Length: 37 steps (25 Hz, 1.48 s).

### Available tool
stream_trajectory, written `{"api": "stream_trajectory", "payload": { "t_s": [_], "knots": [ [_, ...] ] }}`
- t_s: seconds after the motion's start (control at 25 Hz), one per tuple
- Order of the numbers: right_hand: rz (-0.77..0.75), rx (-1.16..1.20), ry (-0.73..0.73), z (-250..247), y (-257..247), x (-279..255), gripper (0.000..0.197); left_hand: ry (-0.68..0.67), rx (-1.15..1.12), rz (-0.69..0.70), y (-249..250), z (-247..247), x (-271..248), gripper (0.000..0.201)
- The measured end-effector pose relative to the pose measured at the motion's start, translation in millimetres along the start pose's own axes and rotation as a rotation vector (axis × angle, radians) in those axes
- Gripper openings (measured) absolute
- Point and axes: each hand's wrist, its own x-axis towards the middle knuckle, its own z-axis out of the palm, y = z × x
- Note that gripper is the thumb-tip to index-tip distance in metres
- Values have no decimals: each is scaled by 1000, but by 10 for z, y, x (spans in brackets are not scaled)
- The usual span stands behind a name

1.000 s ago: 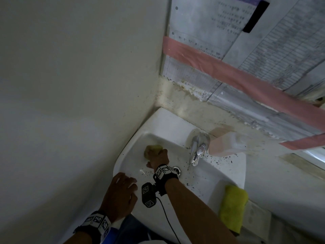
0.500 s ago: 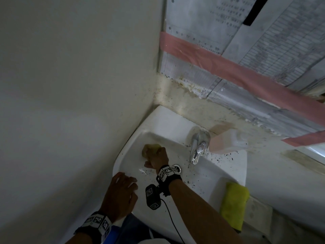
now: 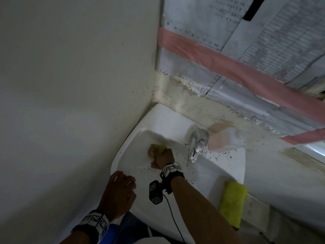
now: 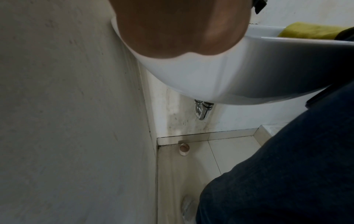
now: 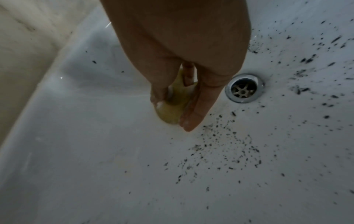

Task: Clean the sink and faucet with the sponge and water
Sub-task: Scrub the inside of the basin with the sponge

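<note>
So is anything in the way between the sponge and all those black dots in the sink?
Nothing visible. The right hand grips the sponge against the sink, and only bare white basin lies between it and the black specks.

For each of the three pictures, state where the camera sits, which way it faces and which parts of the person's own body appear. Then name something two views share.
Head: worn on the head, looking down into the corner sink; shows both forearms, the left hand on the rim, the right hand gripping the sponge.
Left wrist: below the rim, facing floor and drain pipe; shows palm heel, trouser leg.
Right wrist: inside the basin, facing the drain; shows fingers round the sponge.
Shared: head and left wrist both show the yellow-green cloth.
</note>
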Motion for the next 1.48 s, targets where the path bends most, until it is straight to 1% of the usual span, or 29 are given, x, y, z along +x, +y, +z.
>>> {"api": "stream_trajectory", "payload": {
  "t_s": [0.04, 0.08, 0.16, 0.24, 0.28, 0.36, 0.4, 0.52, 0.6, 0.64, 0.72, 0.76, 0.88, 0.92, 0.96, 1.0, 1.08, 1.12, 1.2, 1.24, 1.32, 1.4, 1.44, 1.48],
  "knots": [
    [9, -23, 39, -22, 22, 36, 63, 2, -4, -2, 0, -3, -3, 16],
    [5, -24, 39, -28, 17, 26, 62, 3, -7, -2, 3, -4, -4, 17],
    [-17, 42, -30, 29, -55, -68, 55, 0, -1, 3, 2, -4, 1, 16],
    [-15, 77, -85, 37, -85, -128, 55, -11, 10, 8, -8, 2, -4, 15],
    [-10, 67, -80, -1, -57, -96, 58, -13, 12, 7, -10, 8, -6, 15],
    [30, 47, 15, -74, 42, 18, 65, -6, 13, 4, -16, 21, -17, 15],
    [35, 44, 40, -96, 64, 36, 65, 0, 12, 5, -17, 19, -17, 15],
    [-8, 82, -53, -57, -26, -62, 57, 10, 20, 15, -12, 16, -13, 15],
    [1, 41, -76, -105, -33, -85, 61, 10, 15, 19, -15, 21, -15, 15],
    [21, 12, -34, -156, -2, -60, 61, 14, 11, 18, -16, 28, -17, 15],
    [51, -10, 100, -260, 81, 1, 50, 15, 13, 18, -14, 39, -22, 16],
    [49, -16, 109, -278, 73, -36, 45, 15, 13, 18, -15, 33, -24, 16],
    [10, -4, -54, -209, -40, -146, 42, 14, 20, 15, -12, 11, -13, 14],
    [8, -20, -53, -209, -23, -122, 46, 10, 21, 16, -10, 11, -11, 13],
    [28, -42, -22, -226, 6, -87, 50, 10, 22, 17, -6, 13, -8, 13],
    [42, -41, 42, -242, 51, -56, 51, 9, 20, 15, -4, 19, -9, 13],
    [49, -38, 123, -291, 127, -5, 49, 3, 20, 11, -5, 27, -17, 15],
    [41, -46, 99, -271, 71, -89, 51, -3, 24, 9, -8, 27, -20, 15],
    [46, -87, -16, -232, 52, -119, 52, -11, 35, 6, -16, 24, -21, 15],
    [62, -87, -34, -238, 90, -78, 49, -10, 38, 7, -17, 25, -21, 14],
    [80, -58, 7, -265, 158, -4, 41, -1, 39, 10, 1, 15, -17, 14],
    [74, -49, -6, -258, 67, -124, 26, 13, 40, 18, 10, 6, -13, 16],
    [66, -27, -49, -245, -16, -238, 20, 18, 42, 20, 14, 1, -12, 17],
    [73, -13, -75, -237, -74, -301, 26, 19, 43, 20, 14, 0, -8, 18]
  ]
}}
